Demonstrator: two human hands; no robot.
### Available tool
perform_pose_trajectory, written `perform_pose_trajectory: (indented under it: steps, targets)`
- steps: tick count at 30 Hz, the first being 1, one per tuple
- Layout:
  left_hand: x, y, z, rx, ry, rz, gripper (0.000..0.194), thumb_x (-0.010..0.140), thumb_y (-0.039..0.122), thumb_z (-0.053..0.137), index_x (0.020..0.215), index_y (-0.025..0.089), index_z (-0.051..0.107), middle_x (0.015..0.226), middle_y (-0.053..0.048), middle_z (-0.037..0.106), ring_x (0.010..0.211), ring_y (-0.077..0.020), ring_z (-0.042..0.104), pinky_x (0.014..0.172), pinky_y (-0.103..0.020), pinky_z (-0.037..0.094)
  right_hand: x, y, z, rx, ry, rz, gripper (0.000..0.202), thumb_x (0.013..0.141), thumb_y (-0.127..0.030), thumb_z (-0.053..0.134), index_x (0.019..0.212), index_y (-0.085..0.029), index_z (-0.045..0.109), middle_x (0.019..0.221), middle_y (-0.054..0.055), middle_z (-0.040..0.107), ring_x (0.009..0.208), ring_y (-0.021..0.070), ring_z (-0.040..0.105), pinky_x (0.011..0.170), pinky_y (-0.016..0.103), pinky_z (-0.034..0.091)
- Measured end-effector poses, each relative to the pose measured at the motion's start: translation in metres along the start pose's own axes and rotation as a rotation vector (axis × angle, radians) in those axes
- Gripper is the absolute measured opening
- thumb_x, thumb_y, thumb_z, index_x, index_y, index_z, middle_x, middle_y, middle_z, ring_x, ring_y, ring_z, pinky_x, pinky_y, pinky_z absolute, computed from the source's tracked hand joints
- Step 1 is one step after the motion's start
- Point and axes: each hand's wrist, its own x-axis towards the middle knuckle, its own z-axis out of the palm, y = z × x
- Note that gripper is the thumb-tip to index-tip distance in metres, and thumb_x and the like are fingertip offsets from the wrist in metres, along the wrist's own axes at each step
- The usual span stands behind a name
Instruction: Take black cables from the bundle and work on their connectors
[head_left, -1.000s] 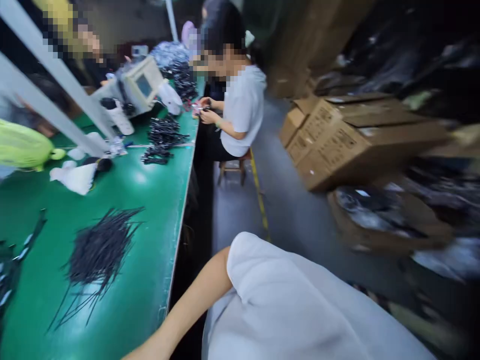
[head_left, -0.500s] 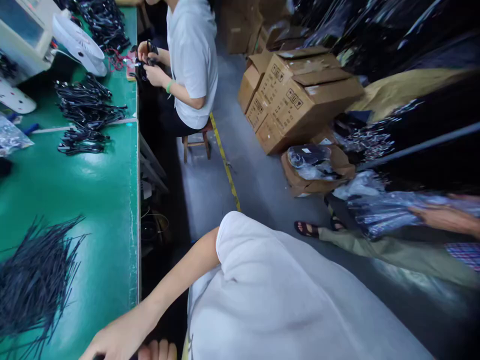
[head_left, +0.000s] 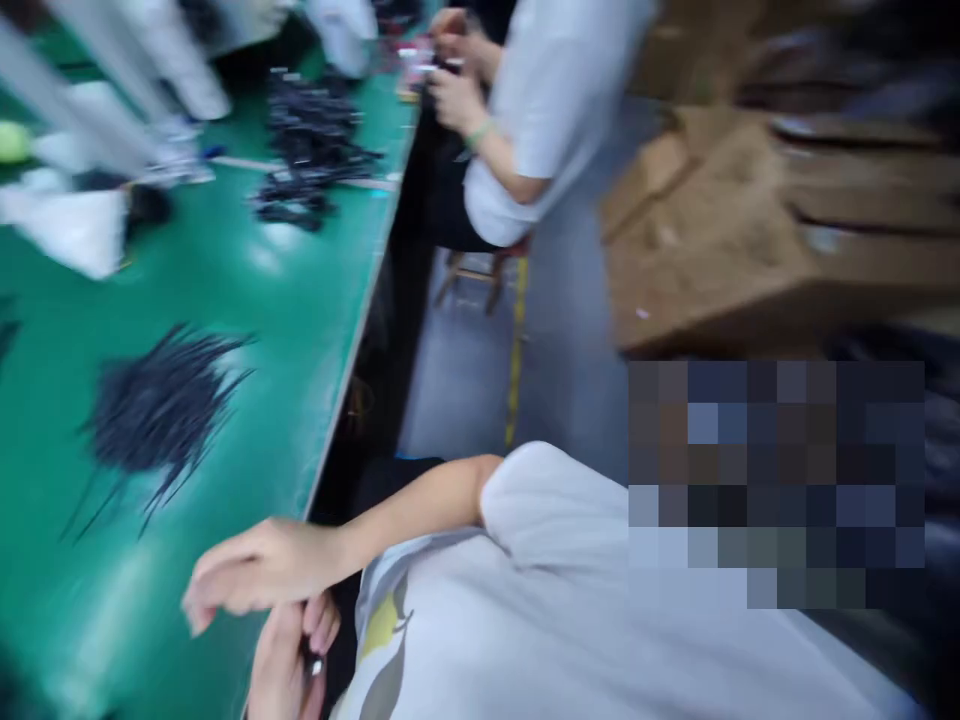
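Observation:
My right hand (head_left: pixel 259 565) reaches over the front edge of the green table (head_left: pixel 300 350). Its fingers are loosely bent and point left, slightly blurred, with nothing visible in them. Just below it, close to my body, my left hand (head_left: pixel 281 650) is closed round a small dark object with a shiny end (head_left: pixel 315 664). My fingers hide most of that object. Beyond my right hand, a loose pile of thin black strips (head_left: pixel 161 400), like cable ties or short wires, lies on the table.
Bundles of black cables (head_left: pixel 311 130) lie farther up the table. A white packet (head_left: pixel 82 225) is at the left. A co-worker in a white shirt (head_left: pixel 562 100) sits on a stool (head_left: pixel 472 275) at the table edge. Cardboard boxes (head_left: pixel 712 230) stand at the right; a pixelated patch hides part of the floor.
The view has swung left towards the table, so the table and co-worker appear farther right. Both my hands now show more fully; before, they were cut off at the bottom edge.

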Motion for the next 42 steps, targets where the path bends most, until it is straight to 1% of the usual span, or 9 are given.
perform_pose_trajectory:
  steps: [6,9,11,15,21,26,37,39,42]
  targets:
    - [-0.009,-0.018,0.012,-0.263,0.097,0.152,0.052,0.082,0.066,0.058,0.077,0.014,0.058,0.052,0.009,0.023,0.045,-0.0057,0.019,0.043,-0.019,0.019,0.015,0.017,-0.006,0.000,-0.007,0.258,0.028,0.097,-0.040,0.041,0.079,-0.019,0.044,0.048,-0.013,0.018,0.037,0.0049,0.012,0.034,0.017,0.017]
    - [-0.012,-0.021,-0.006,-0.345,0.160,0.195,0.051,0.082,0.065,0.059,0.076,0.015,0.056,0.051,0.010,0.022,0.044,-0.0055,0.016,0.041,-0.020,0.017,0.021,0.015,-0.004,-0.483,-0.120,-0.011,0.028,0.100,-0.037,0.030,0.093,-0.017,0.048,0.052,-0.009,0.035,0.043,0.0077,0.036,0.047,0.020,0.041]
    - [-0.017,-0.023,-0.022,-0.316,0.240,0.244,0.050,0.080,0.065,0.060,0.075,0.015,0.055,0.050,0.011,0.022,0.043,-0.0055,0.016,0.041,-0.020,0.016,0.020,0.009,-0.004,-0.830,-0.275,-0.256,0.028,0.101,-0.031,0.031,0.109,-0.016,0.054,0.076,0.002,0.060,0.075,0.0124,0.059,0.079,0.031,0.051]
    - [-0.024,-0.023,-0.046,-0.050,0.336,0.278,0.051,0.085,0.066,0.052,0.073,0.016,0.054,0.053,0.008,0.030,0.046,-0.0073,0.024,0.044,-0.022,0.020,0.018,0.009,-0.010,-1.542,-0.712,-0.676,0.038,0.098,-0.018,0.035,0.134,-0.012,0.047,0.117,0.013,0.061,0.117,0.0206,0.051,0.109,0.048,0.030]
    - [-0.022,-0.018,-0.052,0.325,0.151,0.259,0.043,0.095,0.057,0.034,0.085,0.019,0.053,0.068,0.002,0.044,0.055,-0.0125,0.034,0.052,-0.026,0.027,0.023,0.033,-0.019,-1.954,-0.909,-0.670,0.031,0.101,-0.030,0.035,0.102,-0.007,0.057,0.082,0.008,0.058,0.072,0.0192,0.052,0.068,0.036,0.036]
    - [-0.020,-0.020,-0.055,0.754,0.202,0.311,0.029,0.098,0.043,0.027,0.084,0.023,0.042,0.072,-0.001,0.052,0.064,-0.0197,0.047,0.064,-0.033,0.032,0.029,0.027,-0.022,-1.936,-1.004,-0.516,0.030,0.101,-0.034,0.036,0.090,-0.013,0.054,0.079,0.006,0.058,0.071,0.0190,0.051,0.066,0.035,0.028]
    - [-0.022,-0.026,-0.053,0.461,0.300,0.411,0.031,0.095,0.046,0.044,0.077,0.022,0.052,0.063,0.000,0.049,0.057,-0.0163,0.044,0.058,-0.028,0.029,0.045,0.012,-0.029,-1.748,-0.971,-0.623,0.033,0.100,-0.041,0.040,0.097,-0.015,0.060,0.088,0.004,0.063,0.081,0.0169,0.055,0.079,0.032,0.035]
    - [-0.022,-0.031,-0.056,0.215,0.320,0.379,0.036,0.093,0.053,0.046,0.079,0.020,0.054,0.057,0.004,0.039,0.051,-0.0132,0.035,0.052,-0.026,0.026,0.070,-0.008,-0.046,-1.695,-0.796,-0.670,0.032,0.100,-0.040,0.041,0.111,-0.016,0.060,0.103,0.006,0.064,0.097,0.0162,0.054,0.087,0.030,0.037]
    - [-0.019,-0.032,-0.056,-0.191,0.323,0.360,0.041,0.088,0.058,0.054,0.078,0.018,0.055,0.055,0.008,0.027,0.048,-0.0091,0.024,0.047,-0.022,0.020,0.121,-0.038,-0.085,-1.906,-0.254,-0.566,0.030,0.101,-0.023,0.038,0.119,-0.014,0.059,0.121,0.012,0.058,0.107,0.0190,0.050,0.090,0.032,0.037]
